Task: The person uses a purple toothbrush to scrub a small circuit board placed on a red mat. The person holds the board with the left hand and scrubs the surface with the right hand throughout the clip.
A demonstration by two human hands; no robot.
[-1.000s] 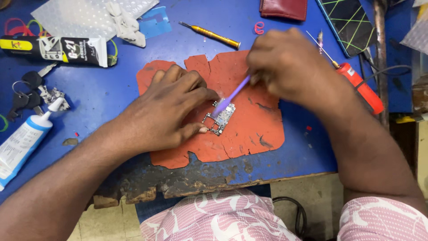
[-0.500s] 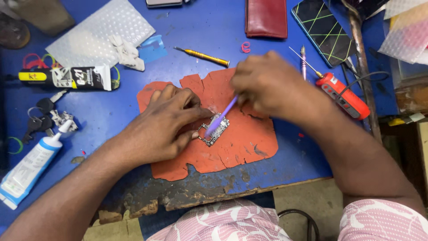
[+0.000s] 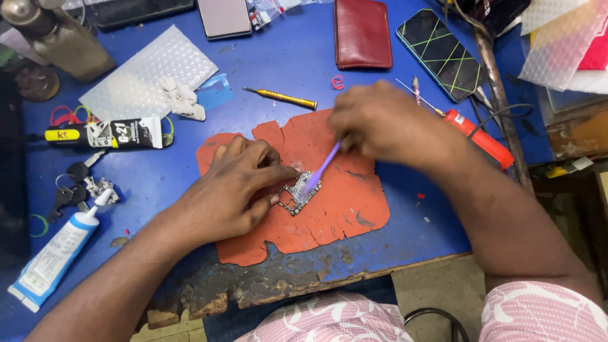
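A small circuit board [image 3: 297, 193] lies on a torn orange mat [image 3: 342, 209] in the middle of the blue bench. My left hand [image 3: 237, 187] presses down on the board's left edge with thumb and fingertips. My right hand [image 3: 380, 123] grips a thin purple brush [image 3: 320, 170] whose tip rests on the board's upper side. The right hand is a little blurred.
A yellow screwdriver [image 3: 282, 97], a red-handled tool [image 3: 484, 140] with a cable, a dark red wallet [image 3: 362, 33], a phone [image 3: 443, 54], a black glue tube [image 3: 107, 135], a white and blue tube [image 3: 54, 253], keys [image 3: 73, 187] and bubble wrap [image 3: 149, 73] lie around the mat. The bench's front edge is chipped.
The view has shifted so the bench sits lower and more of its far side shows. The brush tip has kept moving over the board; my left hand still holds the board.
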